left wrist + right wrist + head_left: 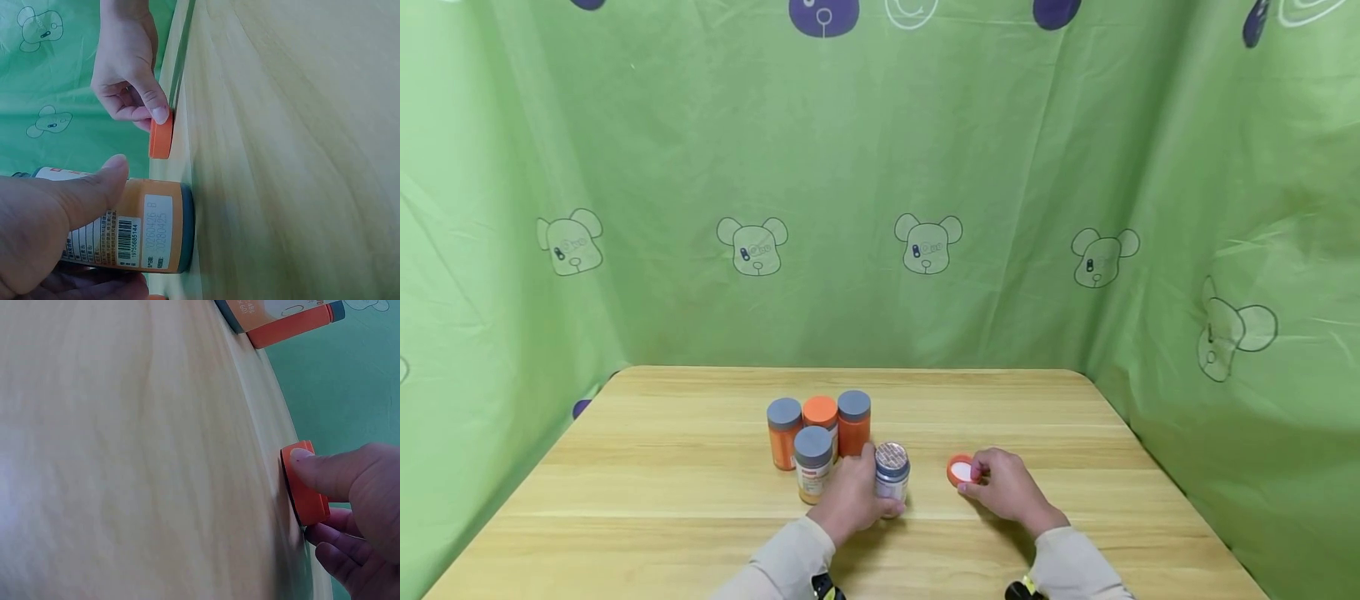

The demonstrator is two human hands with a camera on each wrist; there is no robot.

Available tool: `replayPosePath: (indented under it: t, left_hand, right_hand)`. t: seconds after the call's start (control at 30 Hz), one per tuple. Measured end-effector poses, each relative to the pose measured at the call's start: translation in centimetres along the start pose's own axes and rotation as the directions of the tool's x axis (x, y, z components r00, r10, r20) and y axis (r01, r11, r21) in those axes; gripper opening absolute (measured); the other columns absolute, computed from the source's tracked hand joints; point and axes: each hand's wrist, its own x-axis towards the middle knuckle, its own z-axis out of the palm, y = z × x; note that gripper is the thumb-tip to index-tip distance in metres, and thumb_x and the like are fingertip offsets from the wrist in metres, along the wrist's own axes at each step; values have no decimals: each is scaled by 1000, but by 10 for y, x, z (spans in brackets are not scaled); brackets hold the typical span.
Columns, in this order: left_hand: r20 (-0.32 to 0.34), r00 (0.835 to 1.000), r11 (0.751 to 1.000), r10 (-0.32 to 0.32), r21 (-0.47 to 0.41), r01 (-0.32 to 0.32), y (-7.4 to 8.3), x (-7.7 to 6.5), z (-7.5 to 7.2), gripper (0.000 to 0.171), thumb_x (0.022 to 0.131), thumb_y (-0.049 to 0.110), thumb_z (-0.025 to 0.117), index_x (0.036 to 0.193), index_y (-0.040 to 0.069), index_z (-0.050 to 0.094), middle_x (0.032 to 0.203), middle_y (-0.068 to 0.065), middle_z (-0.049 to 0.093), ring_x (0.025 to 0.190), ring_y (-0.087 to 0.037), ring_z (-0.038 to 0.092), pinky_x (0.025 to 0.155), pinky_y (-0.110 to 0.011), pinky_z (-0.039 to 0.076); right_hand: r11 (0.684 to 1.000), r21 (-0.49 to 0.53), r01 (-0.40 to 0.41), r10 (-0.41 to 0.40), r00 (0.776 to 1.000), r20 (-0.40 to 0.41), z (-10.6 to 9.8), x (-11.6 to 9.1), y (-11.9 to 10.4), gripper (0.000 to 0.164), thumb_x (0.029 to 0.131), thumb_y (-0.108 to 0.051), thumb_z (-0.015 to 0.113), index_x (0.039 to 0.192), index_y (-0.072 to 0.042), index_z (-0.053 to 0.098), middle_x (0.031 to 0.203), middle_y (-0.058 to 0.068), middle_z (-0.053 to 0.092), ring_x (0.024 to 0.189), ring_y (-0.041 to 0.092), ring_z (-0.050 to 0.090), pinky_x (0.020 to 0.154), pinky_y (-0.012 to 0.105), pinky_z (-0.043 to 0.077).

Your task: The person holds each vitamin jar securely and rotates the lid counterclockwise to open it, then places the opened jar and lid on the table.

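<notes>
My left hand [847,497] grips a dark-rimmed supplement bottle [892,488] that stands upright with no lid, a printed silvery seal over its mouth. A label with a barcode shows on the bottle [147,225] in the left wrist view, thumb and fingers on either side of it. To the right, my right hand [1009,486] pinches an orange screw lid [952,473] by its edge. The lid's white inner face points up, and it lies at the tabletop; whether it bears fully on the wood I cannot tell.
Left of the held bottle stand several capped bottles: an orange one with a grey lid [785,437], one with an orange lid [821,412], another grey-lidded orange one [854,429] and a labelled grey-lidded one [814,479]. Green curtain [842,317] surrounds the wooden table [662,467].
</notes>
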Motion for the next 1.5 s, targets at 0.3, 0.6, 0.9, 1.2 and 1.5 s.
replayPosePath:
  t: [0.3,0.6,0.9,1.2,1.5]
  left_hand:
    - [14,1000,1000,-28,-15,28,1,0,-1,76,62,36,91,113,-1,50,94,-15,66,85,-24,66,73,-36,53]
    - [4,999,999,-33,-31,33,6,-3,-11,71,64,36,90,109,-1,50,90,-13,64,81,-21,65,70,-34,54]
    - [-97,994,997,56,-53,-61,8,-14,-36,59,74,37,84,108,-1,55,90,-13,66,79,-20,64,66,-31,53]
    - [-495,852,985,172,59,-164,-6,-18,-50,53,74,25,86,107,-3,56,89,-10,56,77,-20,53,68,-34,48]
    - [-531,847,1000,-10,-24,-3,-29,-21,-47,81,68,27,90,124,-9,43,111,-21,46,101,-34,46,87,-46,46]
  right_hand:
    - [1000,9,-19,19,1000,16,2,0,0,34,73,-16,86,68,-14,52,75,-2,51,71,15,45,67,33,40]
    - [999,27,-30,29,999,38,-1,0,-3,27,75,-15,84,80,-11,57,79,0,52,74,16,47,68,34,41]
    - [999,28,20,-19,999,-43,-8,3,-15,17,84,-17,76,88,-12,61,88,3,61,89,24,60,77,42,49]
    - [996,53,75,-70,994,-82,-12,4,-43,20,83,-14,76,97,-6,64,91,6,65,86,22,62,76,38,50]
    - [982,92,167,-155,980,-124,-9,-1,-66,17,82,-14,77,92,-11,63,85,-1,63,81,19,62,75,36,52]
